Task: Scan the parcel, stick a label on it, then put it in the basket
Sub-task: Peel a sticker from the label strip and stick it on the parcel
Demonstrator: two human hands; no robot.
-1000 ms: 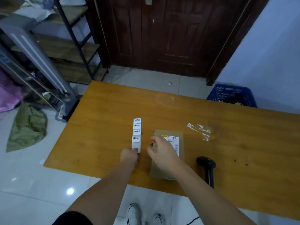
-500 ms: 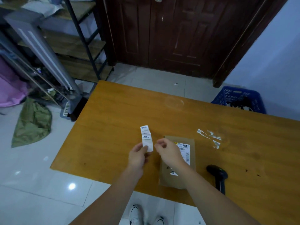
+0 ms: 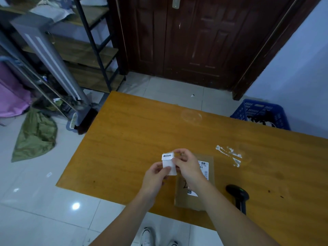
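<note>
A flat brown cardboard parcel [image 3: 198,197] with a white shipping label lies near the front edge of the orange wooden table [image 3: 134,139]. Just left of it and above the table, my left hand [image 3: 156,176] holds the lower end of a white label strip [image 3: 168,163]. My right hand [image 3: 186,166] pinches the strip's top sticker, which has black printed characters. A black handheld scanner [image 3: 237,194] lies on the table to the right of the parcel. The blue plastic basket [image 3: 260,114] stands on the floor beyond the table's far right edge.
White torn sticker residue [image 3: 230,155] marks the table right of the parcel. A dark wooden door is behind the table. Metal shelving, a grey tower unit and a green bag [image 3: 35,137] occupy the floor at left. My shoes show below the table edge.
The label strip has been lifted off the table by my left hand. My right hand moved from the parcel to the strip and now pinches its top sticker.
</note>
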